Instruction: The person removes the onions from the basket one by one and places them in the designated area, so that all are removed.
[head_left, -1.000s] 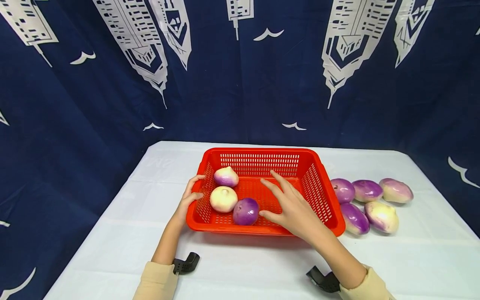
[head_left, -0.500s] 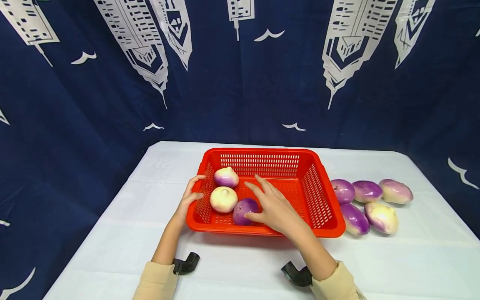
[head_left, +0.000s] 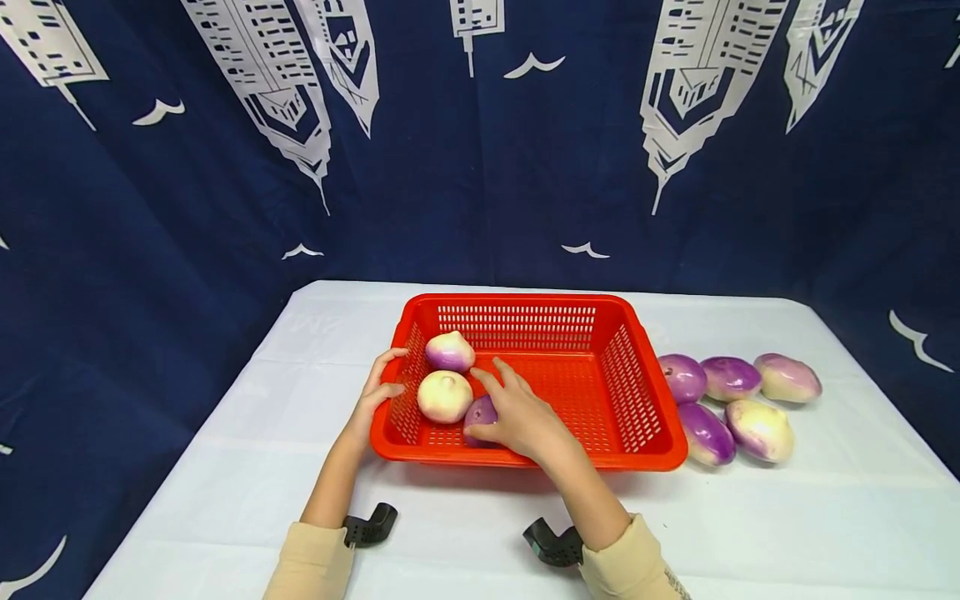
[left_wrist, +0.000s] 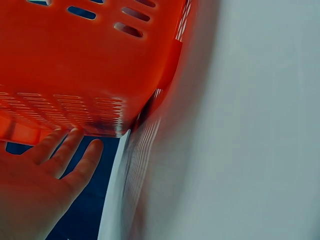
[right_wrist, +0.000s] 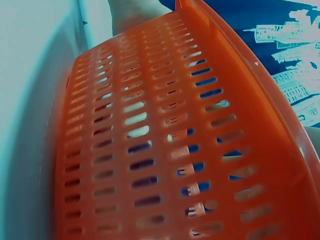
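Note:
A red slotted basket point(head_left: 525, 302) stands mid-table. Inside at its left lie a purple-and-white turnip point(head_left: 450, 351), a cream one point(head_left: 445, 396) and a purple one point(head_left: 475, 413). My right hand point(head_left: 491, 408) lies over the purple turnip, thumb at its near side and fingers across its top, hiding most of it. My left hand point(head_left: 384, 385) rests against the outside of the basket's left wall, fingers near the rim. The left wrist view shows those fingers point(left_wrist: 65, 152) straight beside the basket wall point(left_wrist: 75, 60). The right wrist view shows only the basket's slotted wall point(right_wrist: 150, 150).
Several purple and cream turnips point(head_left: 731, 404) lie on the white table point(head_left: 225, 467) right of the basket. A dark blue printed curtain point(head_left: 480, 167) hangs close behind. Black wrist mounts point(head_left: 553, 543) sit near the front edge.
My right hand has moved left across the basket, from its middle onto the purple turnip, and now covers it. The left hand and basket have stayed put.

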